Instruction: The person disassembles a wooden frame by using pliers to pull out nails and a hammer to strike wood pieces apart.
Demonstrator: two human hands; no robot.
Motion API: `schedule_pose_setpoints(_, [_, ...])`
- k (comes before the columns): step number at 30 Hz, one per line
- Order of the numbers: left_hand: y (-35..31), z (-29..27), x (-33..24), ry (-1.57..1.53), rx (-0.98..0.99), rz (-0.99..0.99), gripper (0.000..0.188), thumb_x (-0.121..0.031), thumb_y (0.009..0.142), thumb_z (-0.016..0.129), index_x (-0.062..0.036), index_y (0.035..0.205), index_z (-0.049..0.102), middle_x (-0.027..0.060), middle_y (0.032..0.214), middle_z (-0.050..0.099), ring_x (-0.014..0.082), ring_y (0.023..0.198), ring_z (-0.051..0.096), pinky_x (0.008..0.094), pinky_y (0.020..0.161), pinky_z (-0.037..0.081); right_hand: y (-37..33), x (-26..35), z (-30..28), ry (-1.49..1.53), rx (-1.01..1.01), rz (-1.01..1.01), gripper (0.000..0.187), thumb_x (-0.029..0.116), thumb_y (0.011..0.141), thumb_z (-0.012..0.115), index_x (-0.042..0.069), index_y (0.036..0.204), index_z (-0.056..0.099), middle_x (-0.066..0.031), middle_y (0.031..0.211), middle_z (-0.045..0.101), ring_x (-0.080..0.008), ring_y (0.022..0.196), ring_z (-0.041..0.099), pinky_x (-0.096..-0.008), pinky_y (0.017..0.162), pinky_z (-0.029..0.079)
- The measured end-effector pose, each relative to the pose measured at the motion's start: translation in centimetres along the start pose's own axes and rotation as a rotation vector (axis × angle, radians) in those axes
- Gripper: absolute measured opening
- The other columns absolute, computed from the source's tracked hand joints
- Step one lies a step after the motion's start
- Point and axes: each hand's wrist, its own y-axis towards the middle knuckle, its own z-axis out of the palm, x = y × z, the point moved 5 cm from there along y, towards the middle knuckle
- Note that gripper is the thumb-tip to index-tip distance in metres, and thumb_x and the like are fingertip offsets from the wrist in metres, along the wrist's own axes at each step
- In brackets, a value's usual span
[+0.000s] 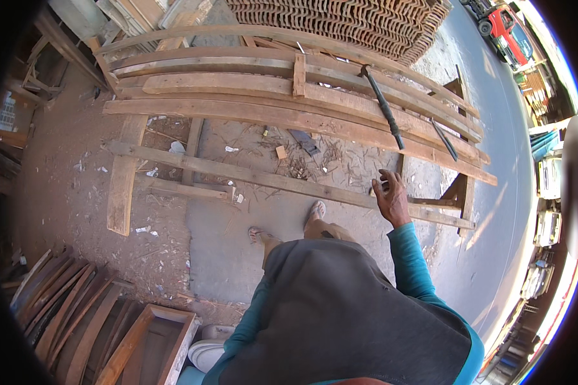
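My right hand (393, 197) is raised near the right end of a long, narrow wooden rail (250, 175). Its fingers are half bent and apart, and I see nothing held in them. Beyond it, a hammer (383, 109) with a dark handle lies across several long wooden planks (237, 114). To the hammer's right, a thin dark bar (444, 140) also rests on the planks. A short wood piece (299, 76) sits crosswise over them. My left arm (247, 324) hangs down at my side, and its hand is out of sight.
Stacked clay roof tiles (340, 25) stand at the far side. Curved wood pieces (87, 321) and a wooden frame (180, 346) are at the near left. Wood scraps (281, 152) litter the ground by the planks. A red vehicle (508, 35) is on the road at the right.
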Motion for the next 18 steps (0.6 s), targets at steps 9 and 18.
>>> schedule_pose_setpoints(9, [-4.9, -5.0, 1.8, 0.158, -0.025, -0.095, 0.045, -0.021, 0.101, 0.059, 0.0046, 0.138, 0.056, 0.0167, 0.131, 0.065, 0.022, 0.118, 0.063, 0.0331, 0.102, 0.049, -2.2, -0.6, 2.9, 0.044, 0.239, 0.025, 0.037, 0.024, 0.094, 0.069, 0.002, 0.123, 0.063, -0.0173, 0.104, 0.067, -0.0291, 0.081, 0.067, -0.0413, 0.075, 0.055])
schedule_pose_setpoints(18, [-3.0, 6.2, -9.2, 0.364, 0.039, 0.047, 0.049, -0.022, 0.099, 0.061, 0.0042, 0.139, 0.054, 0.0181, 0.132, 0.064, 0.0245, 0.12, 0.061, 0.0341, 0.104, 0.048, 3.2, -4.2, 2.7, 0.235, 0.338, -0.068, 0.036, 0.023, 0.094, 0.069, 0.001, 0.122, 0.06, -0.0191, 0.103, 0.066, -0.0324, 0.08, 0.069, -0.0441, 0.074, 0.055])
